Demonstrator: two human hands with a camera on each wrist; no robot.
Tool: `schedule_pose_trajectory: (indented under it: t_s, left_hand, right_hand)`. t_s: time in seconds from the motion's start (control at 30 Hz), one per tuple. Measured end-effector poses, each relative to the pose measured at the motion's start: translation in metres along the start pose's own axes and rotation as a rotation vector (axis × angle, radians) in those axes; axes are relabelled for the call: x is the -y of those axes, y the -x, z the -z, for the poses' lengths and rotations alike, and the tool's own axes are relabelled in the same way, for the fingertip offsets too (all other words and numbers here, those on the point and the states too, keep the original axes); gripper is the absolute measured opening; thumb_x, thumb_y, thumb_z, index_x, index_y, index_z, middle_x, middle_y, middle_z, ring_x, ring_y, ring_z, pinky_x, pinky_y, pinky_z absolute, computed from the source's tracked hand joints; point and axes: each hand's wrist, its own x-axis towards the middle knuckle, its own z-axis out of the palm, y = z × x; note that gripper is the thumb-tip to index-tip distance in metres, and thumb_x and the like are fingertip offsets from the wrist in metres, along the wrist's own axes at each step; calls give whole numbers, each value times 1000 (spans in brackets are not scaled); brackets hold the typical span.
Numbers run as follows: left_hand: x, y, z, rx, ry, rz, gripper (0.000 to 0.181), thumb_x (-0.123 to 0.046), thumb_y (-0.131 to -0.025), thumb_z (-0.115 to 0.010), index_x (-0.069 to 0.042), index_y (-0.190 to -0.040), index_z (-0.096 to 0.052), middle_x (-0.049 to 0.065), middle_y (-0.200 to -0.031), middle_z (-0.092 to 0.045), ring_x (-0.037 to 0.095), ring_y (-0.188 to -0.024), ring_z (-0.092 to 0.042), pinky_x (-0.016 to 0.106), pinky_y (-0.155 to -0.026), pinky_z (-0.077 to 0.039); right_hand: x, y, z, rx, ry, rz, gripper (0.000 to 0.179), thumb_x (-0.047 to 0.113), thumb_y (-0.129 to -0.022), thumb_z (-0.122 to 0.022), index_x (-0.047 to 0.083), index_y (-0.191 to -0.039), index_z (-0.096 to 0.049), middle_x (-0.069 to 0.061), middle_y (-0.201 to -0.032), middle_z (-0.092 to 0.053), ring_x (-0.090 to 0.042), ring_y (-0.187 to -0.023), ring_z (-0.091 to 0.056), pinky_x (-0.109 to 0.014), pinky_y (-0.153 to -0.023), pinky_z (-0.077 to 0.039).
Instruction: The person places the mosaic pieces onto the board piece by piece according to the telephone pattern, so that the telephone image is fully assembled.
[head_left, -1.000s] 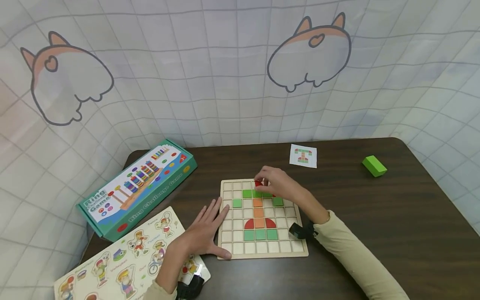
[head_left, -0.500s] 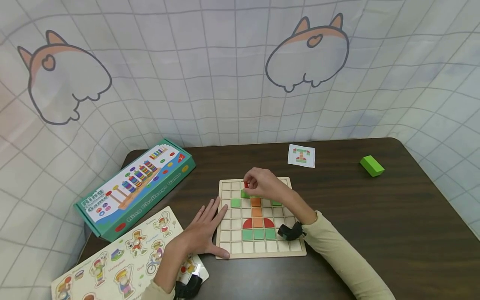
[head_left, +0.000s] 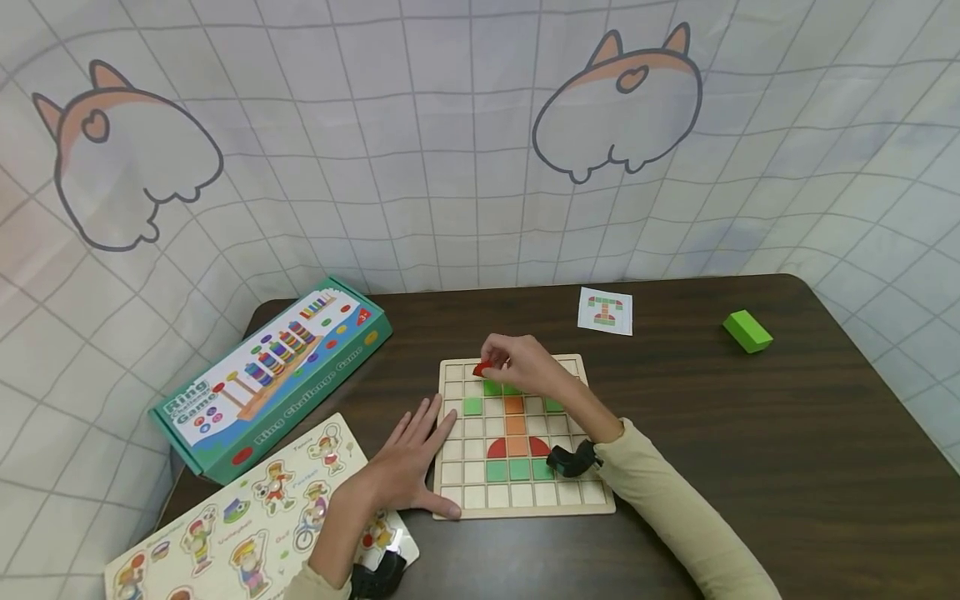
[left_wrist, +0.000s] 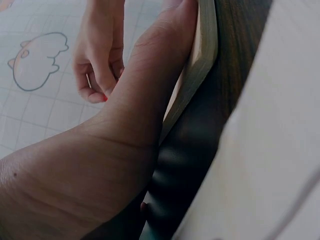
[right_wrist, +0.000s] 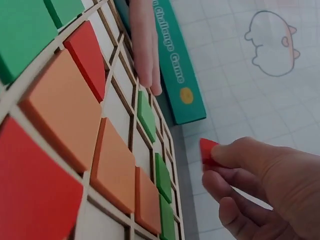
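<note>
My right hand (head_left: 521,364) pinches a small red tile (head_left: 481,368) between thumb and fingertips, above the far left part of a wooden grid board (head_left: 577,497). In the right wrist view the red tile (right_wrist: 206,151) has a curved edge and is clear of the board. My left hand (head_left: 405,467) rests on the board's left edge with its fingers spread. Orange tiles (head_left: 516,426) form a column in the grid, flanked by red rounded tiles (head_left: 497,448). Green tiles (head_left: 519,471) lie in a row below, and others lie near the top, partly hidden by my right hand.
A picture card (head_left: 605,312) with a coloured pattern lies behind the board. Farther right sits a green block (head_left: 747,332). On the left are a green game box (head_left: 273,379) and an illustrated puzzle board (head_left: 255,521), partly under my left forearm. A patterned curtain (head_left: 450,167) hangs behind the table.
My right hand has moved left along the board's far edge, carrying the red tile toward the far left cells. My left hand stays in place on the board's edge.
</note>
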Motion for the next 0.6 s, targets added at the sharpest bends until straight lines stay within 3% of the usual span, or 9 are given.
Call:
schedule_pose_trajectory:
  t_s: [0.27, 0.47, 0.6]
  left_hand:
    - [0, 0, -3, -2, -18, -7, 130, -74, -63, -74, -17, -158, -7, 10, -165, 8, 32, -153, 3, 54, -123, -8]
    - [0, -1, -3, -3, -16, -7, 129, -74, -63, -73, -17, -158, -7, 10, -165, 8, 32, -153, 3, 53, -124, -7]
    - [0, 0, -1, -3, -17, -6, 130, -74, -63, -74, -17, -158, -7, 10, -165, 8, 32, -153, 3, 53, -124, -7]
  right_hand:
    - [1, -6, -15, 139, 69, -20, 4, 11, -91, -67, 9, -94, -66, -3, -89, -71, -10, -80, -62, -20, -72, -51]
    - [2, -6, -19, 153, 69, -50, 4, 14, -91, -69, 11, -91, -66, -1, -88, -71, -7, -76, -59, -20, -70, -50]
    - [3, -6, -18, 146, 88, -29, 4, 15, -90, -69, 11, -90, -67, -1, -89, -70, -8, -75, -58, -19, -69, -49]
